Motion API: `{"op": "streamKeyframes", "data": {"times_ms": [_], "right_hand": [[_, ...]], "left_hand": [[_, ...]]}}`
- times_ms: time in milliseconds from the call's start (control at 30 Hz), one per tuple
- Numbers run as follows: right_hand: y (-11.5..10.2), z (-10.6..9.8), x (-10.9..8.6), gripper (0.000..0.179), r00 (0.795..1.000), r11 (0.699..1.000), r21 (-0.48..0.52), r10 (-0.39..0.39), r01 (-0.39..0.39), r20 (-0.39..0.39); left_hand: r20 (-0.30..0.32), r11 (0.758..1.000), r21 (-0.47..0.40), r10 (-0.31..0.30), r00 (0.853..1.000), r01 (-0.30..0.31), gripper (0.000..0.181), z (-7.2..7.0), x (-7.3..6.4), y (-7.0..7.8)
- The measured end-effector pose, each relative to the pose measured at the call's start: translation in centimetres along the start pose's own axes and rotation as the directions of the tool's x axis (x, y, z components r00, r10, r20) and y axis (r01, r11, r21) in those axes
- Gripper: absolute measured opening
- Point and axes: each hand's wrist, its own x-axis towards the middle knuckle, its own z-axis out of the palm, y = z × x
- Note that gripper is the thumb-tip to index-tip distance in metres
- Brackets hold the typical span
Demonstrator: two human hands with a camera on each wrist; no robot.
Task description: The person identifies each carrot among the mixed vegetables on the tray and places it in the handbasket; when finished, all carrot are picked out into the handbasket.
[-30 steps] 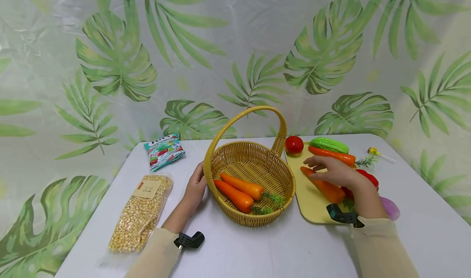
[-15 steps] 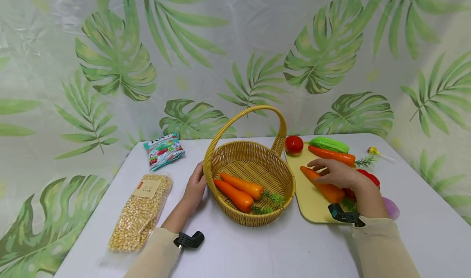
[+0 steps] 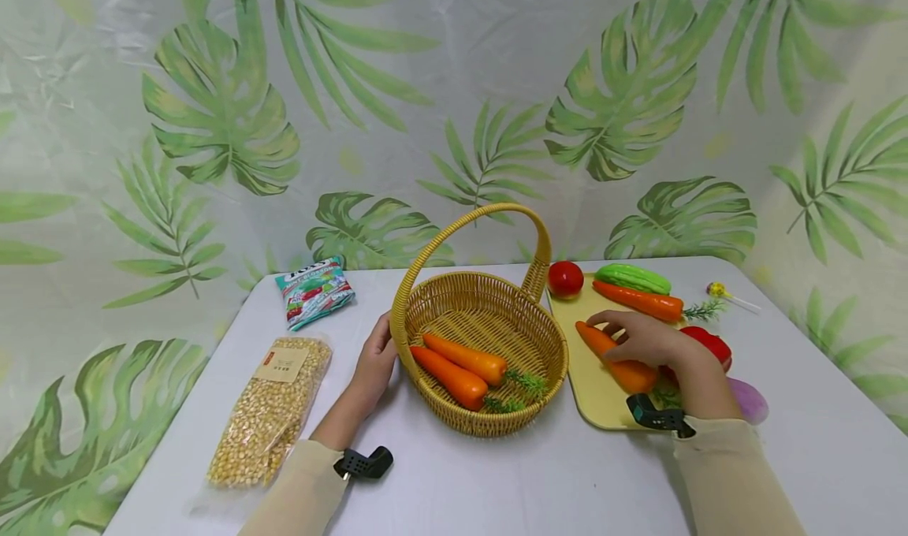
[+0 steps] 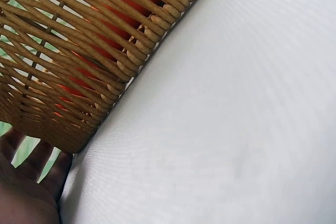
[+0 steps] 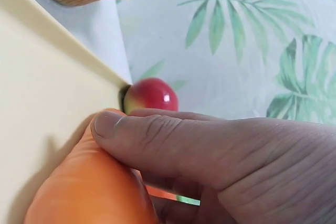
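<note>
My right hand [image 3: 641,337] grips an orange carrot [image 3: 615,359] over the yellow tray [image 3: 592,410]. In the right wrist view, the thumb presses along the carrot [image 5: 92,187] near its narrow end, with fingers on the far side. Whether the carrot touches the tray cannot be told. My left hand [image 3: 374,362] rests against the left side of a wicker basket [image 3: 482,424] with a tall handle. Its fingers [image 4: 39,156] look spread and fairly straight against the weave in the left wrist view. Two carrots [image 3: 454,374] with green tops lie inside the basket.
On the tray are a red round fruit [image 3: 565,280], a green gourd [image 3: 633,278] and another carrot [image 3: 638,299]. A red pepper [image 3: 709,347], purple vegetable [image 3: 748,400] and lollipop [image 3: 718,290] lie rightward. A corn kernel bag [image 3: 273,410] and candy bag [image 3: 315,293] lie left.
My right hand, first over the carrot with its fingers looser, has closed on it. The carrot has shifted slightly left. The left hand and basket stay in place.
</note>
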Motion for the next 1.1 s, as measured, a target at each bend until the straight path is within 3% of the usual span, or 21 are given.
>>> {"op": "streamKeyframes", "data": {"times_ms": [467,667,833,1100], "right_hand": [[-0.1,0.2,0.5,0.050,0.998,0.997,-0.066,-0.050,0.048,-0.031],[-0.4,0.0,0.2,0.040,0.993,0.996,-0.030,-0.091,0.088,-0.075],[-1.0,-0.7,-0.3,0.036,0.988,0.992,0.024,-0.118,0.121,-0.102],[-1.7,-1.2,-0.9,0.043,0.990,0.965,0.234,-0.095,0.116,-0.099]], "left_hand": [[0.007,1.000,0.001,0.008,1.000,-0.008,0.043,-0.1,0.0,-0.1],[0.006,1.000,0.003,0.009,1.000,-0.009,0.043,0.0,-0.1,0.1],[0.004,1.000,0.001,0.011,1.000,-0.011,0.043,-0.1,0.0,0.0],[-0.001,1.000,-0.008,-0.002,1.000,0.002,0.042,-0.1,0.0,-0.1]]}}
